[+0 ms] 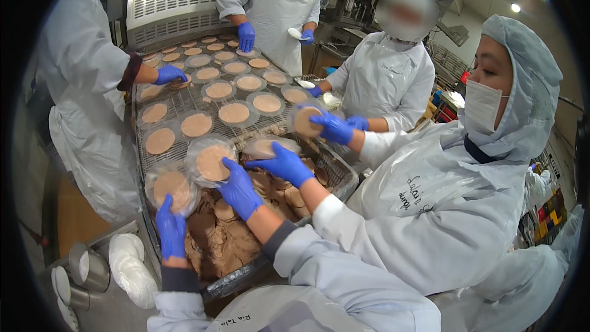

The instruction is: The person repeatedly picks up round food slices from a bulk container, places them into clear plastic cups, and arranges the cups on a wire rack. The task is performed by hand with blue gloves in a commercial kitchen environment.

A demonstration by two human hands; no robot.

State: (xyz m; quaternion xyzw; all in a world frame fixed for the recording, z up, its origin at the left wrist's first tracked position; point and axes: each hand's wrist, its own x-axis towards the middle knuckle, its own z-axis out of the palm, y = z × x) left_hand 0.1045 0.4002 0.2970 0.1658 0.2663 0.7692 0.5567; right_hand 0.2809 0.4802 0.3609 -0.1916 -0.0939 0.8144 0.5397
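My left hand [171, 229], in a blue glove, grips the near edge of a round, flat, pinkish-brown patty on a clear film disc [173, 189]. To its right my right hand [241, 192], gloved alike, pinches a second patty on film [212, 162] by its lower right edge. Both patties are at the near end of a wire mesh conveyor [175, 99], above the edge of a bin [233, 280]. Brown ground meat paste [227, 240] and loose patties fill that bin. The fingers under each film are partly hidden.
At my right, a co-worker's gloved hands [281, 165] hold patties close beside mine. More patties on film [234, 112] cover the conveyor, where other people reach in. Metal cups [92, 268] and a white film stack [132, 264] stand on a steel table at lower left.
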